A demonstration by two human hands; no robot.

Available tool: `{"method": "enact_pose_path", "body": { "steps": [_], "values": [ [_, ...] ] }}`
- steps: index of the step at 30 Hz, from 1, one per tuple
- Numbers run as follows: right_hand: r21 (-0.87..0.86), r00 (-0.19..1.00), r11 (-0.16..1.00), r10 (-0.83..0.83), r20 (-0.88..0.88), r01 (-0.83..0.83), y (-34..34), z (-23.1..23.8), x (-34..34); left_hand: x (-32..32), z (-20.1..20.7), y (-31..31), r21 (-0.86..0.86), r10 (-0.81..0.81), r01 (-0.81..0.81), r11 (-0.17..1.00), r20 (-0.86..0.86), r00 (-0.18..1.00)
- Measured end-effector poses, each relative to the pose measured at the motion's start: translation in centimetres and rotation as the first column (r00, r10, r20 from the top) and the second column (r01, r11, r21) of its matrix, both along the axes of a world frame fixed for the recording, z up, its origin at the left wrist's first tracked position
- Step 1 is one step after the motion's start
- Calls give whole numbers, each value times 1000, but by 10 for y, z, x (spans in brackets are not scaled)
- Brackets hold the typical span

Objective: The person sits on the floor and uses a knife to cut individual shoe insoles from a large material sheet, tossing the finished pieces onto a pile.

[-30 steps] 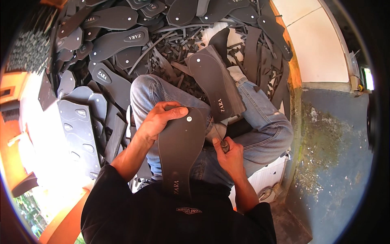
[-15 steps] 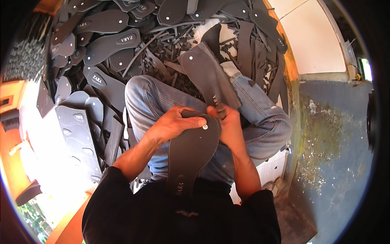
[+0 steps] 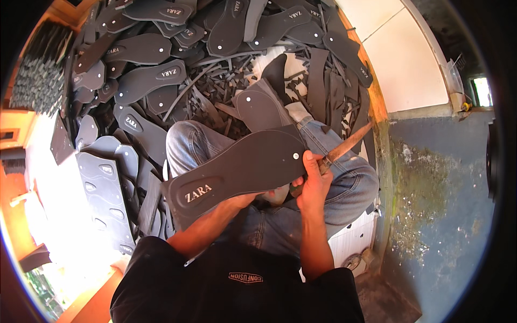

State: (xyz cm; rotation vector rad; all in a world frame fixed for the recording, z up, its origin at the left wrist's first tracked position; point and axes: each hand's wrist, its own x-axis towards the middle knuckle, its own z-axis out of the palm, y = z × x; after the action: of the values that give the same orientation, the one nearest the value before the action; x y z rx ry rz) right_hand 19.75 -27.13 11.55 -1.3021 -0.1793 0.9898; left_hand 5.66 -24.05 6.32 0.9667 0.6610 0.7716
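Note:
A dark grey foam shoe sole [image 3: 242, 161] lies slantwise across my lap, its heel end at the left and its broad forefoot end, with a small white dot, at the right. My left hand [image 3: 240, 201] holds it from below; most of those fingers are hidden under the sole. Closed round the handle of a knife [image 3: 350, 143] is my right hand [image 3: 314, 188], its thumb beside the sole's right edge. The brownish blade points up and to the right, away from the sole. Just beyond, another foam piece [image 3: 258, 110] with a marked sole outline rests between my legs.
Many cut soles [image 3: 148, 81] are heaped at the far left. Small foam offcuts [image 3: 215, 81] cover the floor ahead of my crossed legs. Thick foam sheets [image 3: 105, 188] lean at the left. A stained blue-grey wall [image 3: 431, 188] stands close on the right.
The held sole has turned from upright to slantwise, its heel swinging up to the left. My left hand has gone beneath it. My right hand has moved slightly right, and the knife blade now shows.

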Motion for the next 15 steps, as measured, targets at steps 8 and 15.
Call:
{"method": "enact_pose_path", "body": {
  "steps": [8, 15],
  "values": [
    [37, 979, 991, -135, 152, 131, -26, -9, -19, 25, -7, -24, -273, 146, -80, 959, 230, 962],
    [-197, 961, 970, 181, 207, -140, -69, -1, 3, 35, 24, -22, -568, 354, -249, 784, 79, 932]
  ]
}}
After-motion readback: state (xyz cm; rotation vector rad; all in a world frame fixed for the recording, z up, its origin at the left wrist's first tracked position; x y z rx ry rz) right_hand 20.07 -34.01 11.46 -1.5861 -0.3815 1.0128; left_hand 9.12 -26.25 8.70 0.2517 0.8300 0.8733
